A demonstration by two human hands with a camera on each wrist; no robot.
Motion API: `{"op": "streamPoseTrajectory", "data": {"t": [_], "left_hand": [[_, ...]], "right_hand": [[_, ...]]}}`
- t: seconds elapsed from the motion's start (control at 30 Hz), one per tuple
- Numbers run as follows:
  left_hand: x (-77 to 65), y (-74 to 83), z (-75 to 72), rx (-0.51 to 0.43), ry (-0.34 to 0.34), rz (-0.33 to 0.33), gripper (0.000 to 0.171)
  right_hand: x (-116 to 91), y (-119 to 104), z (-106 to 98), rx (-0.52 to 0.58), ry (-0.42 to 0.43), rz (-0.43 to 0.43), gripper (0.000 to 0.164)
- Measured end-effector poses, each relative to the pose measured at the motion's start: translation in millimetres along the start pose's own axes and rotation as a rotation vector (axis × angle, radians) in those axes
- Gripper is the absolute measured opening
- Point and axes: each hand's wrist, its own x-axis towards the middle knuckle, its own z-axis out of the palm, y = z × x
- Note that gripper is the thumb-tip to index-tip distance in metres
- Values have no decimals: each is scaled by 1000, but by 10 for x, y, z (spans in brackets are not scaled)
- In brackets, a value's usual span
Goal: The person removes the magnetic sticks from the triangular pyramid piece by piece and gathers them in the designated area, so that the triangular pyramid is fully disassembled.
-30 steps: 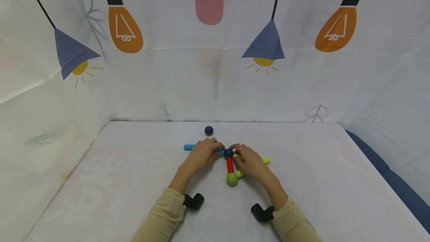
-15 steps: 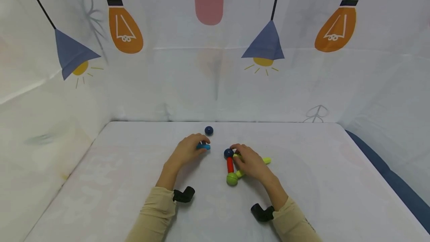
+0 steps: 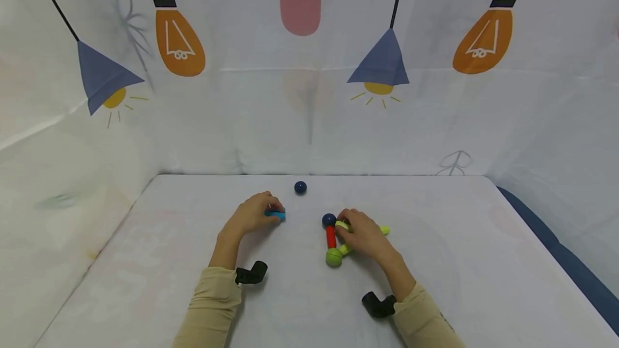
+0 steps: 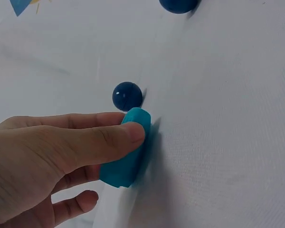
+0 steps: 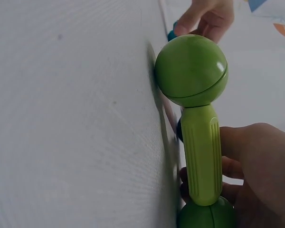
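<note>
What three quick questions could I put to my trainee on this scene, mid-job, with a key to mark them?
1. Multiple choice: what does the left hand pinch?
A) a yellow-green rod
B) a blue rod
C) nothing

2. Open: what sits at each end of the red rod?

3. True or false: the dark blue ball nearest the far edge of the table stands apart from every rod.

Key:
1. B.
2. A dark blue ball at the far end, a green ball at the end nearer the person.
3. True.
</note>
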Motion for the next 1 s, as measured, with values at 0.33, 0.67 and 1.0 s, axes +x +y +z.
{"op": "streamPoseTrajectory", "data": {"t": [0.33,0.67,1.0], "left_hand": [[-6,7,-17,-15,-2,-32,16],[146,446,331,-40,-76,298,39],[183,648,573,3,-104,307,38]], "right_hand": [[-1,-7,20,19,-29,-10,21],[-14,-15,29,35,-53,-58,18],[-27,10,8,67,-65,-131,16]]}}
